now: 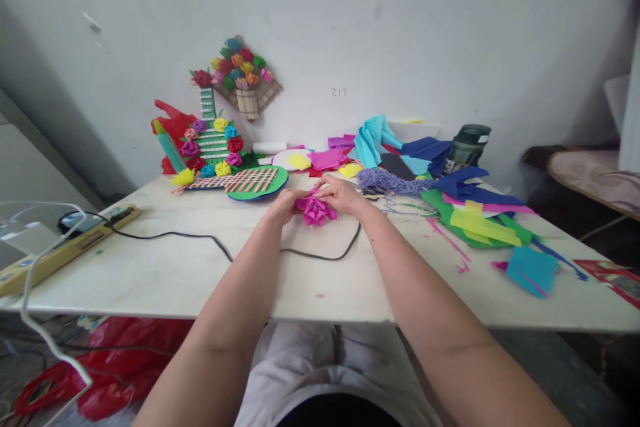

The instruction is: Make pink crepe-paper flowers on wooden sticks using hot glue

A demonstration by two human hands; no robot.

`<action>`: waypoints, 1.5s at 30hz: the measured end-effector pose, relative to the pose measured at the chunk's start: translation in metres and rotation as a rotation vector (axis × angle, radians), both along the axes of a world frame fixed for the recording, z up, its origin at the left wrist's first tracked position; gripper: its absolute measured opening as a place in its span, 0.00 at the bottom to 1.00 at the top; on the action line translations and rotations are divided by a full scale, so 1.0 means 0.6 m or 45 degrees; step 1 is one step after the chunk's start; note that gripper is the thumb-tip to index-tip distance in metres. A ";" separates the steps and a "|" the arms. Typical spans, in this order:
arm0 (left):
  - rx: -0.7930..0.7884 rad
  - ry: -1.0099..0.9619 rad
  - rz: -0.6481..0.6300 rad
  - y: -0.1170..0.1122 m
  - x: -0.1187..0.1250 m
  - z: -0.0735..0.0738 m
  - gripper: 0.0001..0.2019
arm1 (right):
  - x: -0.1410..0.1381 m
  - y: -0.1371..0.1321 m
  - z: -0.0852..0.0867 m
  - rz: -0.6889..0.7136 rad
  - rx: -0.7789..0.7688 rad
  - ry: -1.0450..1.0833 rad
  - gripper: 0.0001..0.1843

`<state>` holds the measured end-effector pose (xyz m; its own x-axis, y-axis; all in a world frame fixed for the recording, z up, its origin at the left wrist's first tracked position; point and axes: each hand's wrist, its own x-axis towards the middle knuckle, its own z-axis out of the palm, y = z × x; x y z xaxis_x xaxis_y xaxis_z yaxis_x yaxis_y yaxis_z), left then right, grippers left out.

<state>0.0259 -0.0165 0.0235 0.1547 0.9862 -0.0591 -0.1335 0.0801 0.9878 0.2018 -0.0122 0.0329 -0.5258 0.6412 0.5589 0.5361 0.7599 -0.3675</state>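
A magenta paper flower [316,211] lies on the white table [165,273] between both my hands. My left hand [283,203] is closed round its left side, fingers curled on the paper. My right hand [341,195] grips its right and top edge with pinched fingers. Both forearms reach out from the table's near edge. A black cable [200,237] runs across the table just in front of the hands and loops under the flower.
A woven green disc [256,182] and paper-flower crafts [213,140] stand at the back left. Loose coloured paper sheets [480,220], purple yarn [387,181] and a dark green jar [467,145] lie right. A yellow power strip [65,247] sits at far left. A red bag [115,360] lies below.
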 end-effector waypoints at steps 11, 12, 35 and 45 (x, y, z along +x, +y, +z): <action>-0.001 0.033 0.147 0.012 -0.002 -0.007 0.06 | -0.004 -0.008 0.005 0.052 -0.065 0.039 0.08; -0.010 0.030 0.149 0.011 -0.001 -0.007 0.06 | -0.004 -0.008 0.005 0.046 -0.070 0.048 0.08; 0.190 -0.003 -0.152 0.004 -0.011 -0.007 0.17 | 0.003 0.001 -0.002 -0.091 0.003 0.100 0.09; 0.195 0.045 -0.129 0.004 -0.012 -0.006 0.19 | 0.001 -0.004 0.000 -0.171 0.016 0.058 0.09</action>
